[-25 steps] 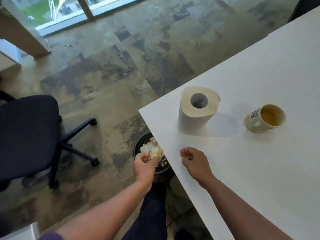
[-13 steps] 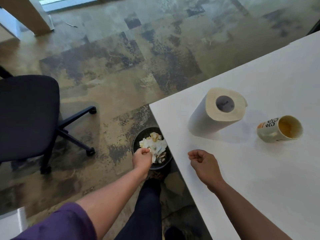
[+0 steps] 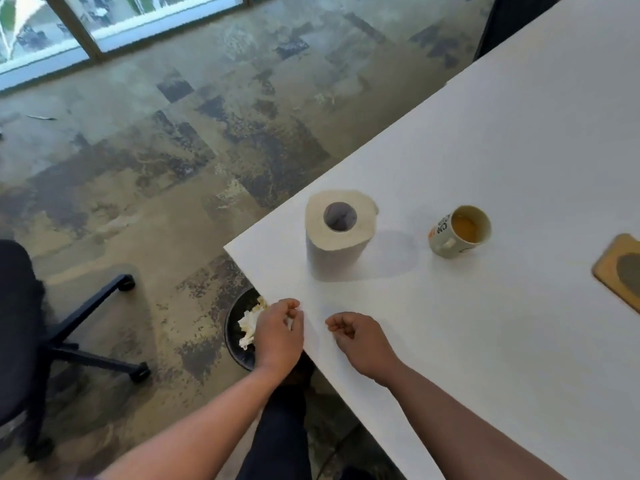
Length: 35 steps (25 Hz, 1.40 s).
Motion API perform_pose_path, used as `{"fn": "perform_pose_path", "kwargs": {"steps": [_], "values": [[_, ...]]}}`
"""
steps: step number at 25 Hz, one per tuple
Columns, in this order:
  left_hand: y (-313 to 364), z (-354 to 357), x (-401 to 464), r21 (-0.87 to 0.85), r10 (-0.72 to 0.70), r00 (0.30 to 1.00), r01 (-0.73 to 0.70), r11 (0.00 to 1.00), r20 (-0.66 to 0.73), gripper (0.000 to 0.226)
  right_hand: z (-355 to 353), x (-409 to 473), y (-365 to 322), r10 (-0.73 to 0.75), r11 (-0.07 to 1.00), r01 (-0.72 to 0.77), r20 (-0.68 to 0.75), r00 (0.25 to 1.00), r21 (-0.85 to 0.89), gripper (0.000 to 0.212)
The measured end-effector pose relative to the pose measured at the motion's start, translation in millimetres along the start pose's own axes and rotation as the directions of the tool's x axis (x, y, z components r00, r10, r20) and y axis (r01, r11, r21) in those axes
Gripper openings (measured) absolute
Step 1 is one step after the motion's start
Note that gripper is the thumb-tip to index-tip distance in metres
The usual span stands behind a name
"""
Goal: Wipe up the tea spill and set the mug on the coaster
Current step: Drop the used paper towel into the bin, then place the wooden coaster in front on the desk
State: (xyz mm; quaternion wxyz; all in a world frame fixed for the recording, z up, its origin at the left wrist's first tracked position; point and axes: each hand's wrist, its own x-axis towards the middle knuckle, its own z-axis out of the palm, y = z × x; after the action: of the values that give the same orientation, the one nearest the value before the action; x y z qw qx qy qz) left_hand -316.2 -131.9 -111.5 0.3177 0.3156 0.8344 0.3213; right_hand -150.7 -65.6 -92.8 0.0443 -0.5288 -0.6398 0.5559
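A cream mug [image 3: 457, 232] with printed lettering lies tipped on the white table [image 3: 519, 150], its mouth towards me and tea-coloured inside. A square cork coaster [image 3: 614, 271] with a dark round centre sits at the right edge of view, apart from the mug. My left hand [image 3: 278, 332] hovers at the table's near edge above the bin, fingers curled, nothing visible in it. My right hand [image 3: 356, 336] rests on the table as a loose fist. I see no wet patch on the table.
A paper towel roll [image 3: 337, 233] stands upright near the table corner, left of the mug. On the floor below the corner, a black bin [image 3: 235, 344] holds crumpled, tea-stained paper. A black office chair [image 3: 20, 323] stands at the left.
My left hand let the crumpled paper drop into the bin and rose to the table edge. The view swung right, bringing the coaster into sight. My right hand stayed put.
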Motion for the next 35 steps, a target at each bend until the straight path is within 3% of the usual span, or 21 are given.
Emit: {"fn": "perform_pose_path", "kwargs": {"steps": [3,6,13,17,21,23,27,33,35], "values": [[8,13,-3,0.129,0.094,0.993,-0.103,0.986,0.077,0.022,-10,-7,14,0.015,0.999,-0.014,-0.027,1.000,0.038,0.032],[31,36,-13,0.112,0.114,0.971,-0.140,0.984,0.211,0.020,-24,-18,34,0.071,0.984,-0.054,-0.097,0.993,0.168,0.034],[116,135,-37,0.044,0.297,0.816,-0.365,0.930,0.496,0.035,-103,-58,85,0.290,0.794,-0.018,-0.352,0.890,0.608,0.026],[168,205,-47,0.006,0.394,0.709,-0.489,0.872,0.586,0.037,-172,-80,124,0.394,0.728,0.098,-0.531,0.750,0.679,0.026],[216,274,-52,-0.044,0.428,0.612,-0.540,0.841,0.666,0.038,-256,-92,169,0.500,0.749,0.173,-0.717,0.487,0.640,0.029],[239,305,-49,-0.058,0.414,0.576,-0.536,0.842,0.705,0.046,-298,-95,195,0.538,0.753,0.161,-0.738,0.408,0.638,0.038],[286,362,-39,-0.116,0.390,0.592,-0.446,0.887,0.705,0.051,-348,-95,239,0.570,0.748,0.106,-0.716,0.402,0.655,0.050],[329,426,-36,-0.112,0.372,0.526,-0.460,0.881,0.765,0.063,-377,-76,271,0.526,0.773,0.119,-0.734,0.430,0.624,0.060],[339,438,-38,-0.123,0.382,0.551,-0.448,0.885,0.742,0.054,-383,-70,273,0.477,0.801,0.154,-0.773,0.419,0.578,0.056]]}}
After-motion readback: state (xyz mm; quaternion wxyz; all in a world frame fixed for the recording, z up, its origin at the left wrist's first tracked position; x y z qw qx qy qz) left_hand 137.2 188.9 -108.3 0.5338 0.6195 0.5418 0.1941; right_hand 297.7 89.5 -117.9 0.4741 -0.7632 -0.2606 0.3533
